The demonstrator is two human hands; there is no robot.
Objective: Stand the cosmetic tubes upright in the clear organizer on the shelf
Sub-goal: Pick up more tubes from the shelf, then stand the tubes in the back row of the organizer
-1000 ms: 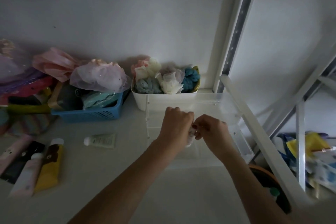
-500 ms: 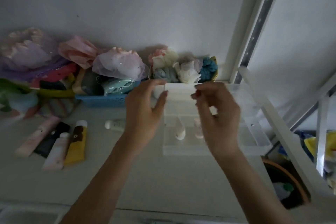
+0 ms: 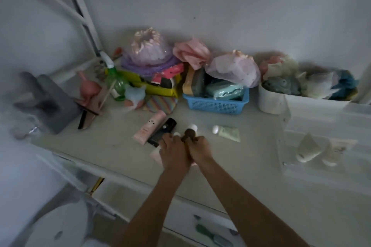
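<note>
Two cosmetic tubes point(image 3: 308, 149) are being held upright, caps down, in the front compartment of the clear organizer point(image 3: 321, 124), which is standing at the right end of the white shelf point(image 3: 112, 142). The rest of the tubes are lying flat near the middle of the shelf: a pink tube point(image 3: 149, 128) is lying just beside a black tube point(image 3: 163, 131), and a pale green tube point(image 3: 227, 132) with a white cap is lying apart to their right. Between them, a tube with a brown end and white cap point(image 3: 190, 130) is being covered by the hands, and a pale pink one point(image 3: 155, 154) is partly hidden under the left hand.

Behind the tubes, a blue basket point(image 3: 216, 104) is being filled with pouches, and a white bin point(image 3: 270, 99) of mesh sponges is standing against the grey wall just behind the organizer. Clutter, including a green spray bottle point(image 3: 114, 80) and a grey block point(image 3: 50, 104), is crowding the left end. The light is dim.

Both arms are being stretched forward, side by side. The left hand point(image 3: 172, 150) and the right hand point(image 3: 199, 149) are being pressed together, fingers curled down over the tubes; whether either tube is actually being gripped cannot be told.
</note>
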